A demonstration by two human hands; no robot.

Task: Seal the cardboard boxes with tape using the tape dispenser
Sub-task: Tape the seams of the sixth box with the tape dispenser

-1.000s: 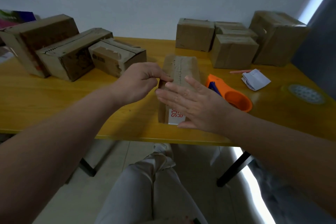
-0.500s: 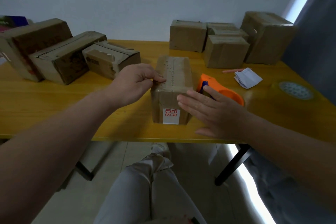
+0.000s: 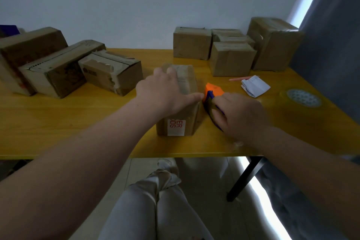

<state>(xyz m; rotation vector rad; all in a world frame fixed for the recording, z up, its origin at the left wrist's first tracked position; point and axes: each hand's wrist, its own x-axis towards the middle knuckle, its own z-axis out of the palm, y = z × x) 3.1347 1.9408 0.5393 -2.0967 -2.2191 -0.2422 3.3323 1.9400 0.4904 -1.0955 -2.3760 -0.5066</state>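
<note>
Getting ready to tape one brown cardboard box (image 3: 186, 78), seemingly not yet sealed.
Flat left grip (image 3: 163, 93) is steadying it; right grip (image 3: 241, 117) is grasping the orange plastic tape dispenser (image 3: 212, 89).

yellow table (image 3: 58, 122) against a pale wall (image 3: 136, 5), grey curtain (image 3: 331, 54) at right.

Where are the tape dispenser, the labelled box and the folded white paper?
tape dispenser (image 3: 213, 90): head view, orange front end.
labelled box (image 3: 176, 127): head view, its white label.
folded white paper (image 3: 255, 88): head view, its middle.
</note>
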